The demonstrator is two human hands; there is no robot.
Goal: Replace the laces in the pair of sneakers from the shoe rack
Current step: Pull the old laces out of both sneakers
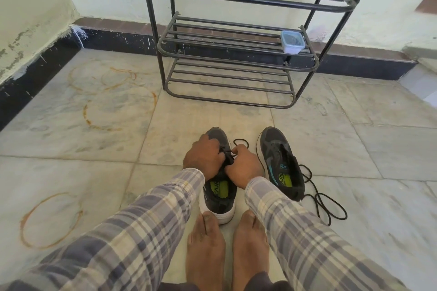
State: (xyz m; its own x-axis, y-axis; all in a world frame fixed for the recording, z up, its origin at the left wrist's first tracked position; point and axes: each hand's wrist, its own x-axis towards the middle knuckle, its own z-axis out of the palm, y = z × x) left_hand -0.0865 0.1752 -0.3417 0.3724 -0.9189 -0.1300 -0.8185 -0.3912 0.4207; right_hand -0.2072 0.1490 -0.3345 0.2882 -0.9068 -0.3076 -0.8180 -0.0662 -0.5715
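Two dark grey sneakers with white soles stand on the floor, toes pointing away from me. Over the left sneaker (220, 198) both hands work at its black lace (241, 142), which loops out past the fingers. My left hand (203, 157) lies on the shoe's upper with fingers curled at the lace. My right hand (243, 165) pinches the lace beside it. The right sneaker (280, 160) has no lace in its eyelets. A loose black lace (326, 203) lies coiled on the floor to its right.
A black metal shoe rack (236, 54) stands against the wall ahead, with a small plastic container (292, 42) on its middle shelf. My bare feet (227, 250) rest just behind the left sneaker. Marble floor tiles (82, 113) carry rust rings at the left.
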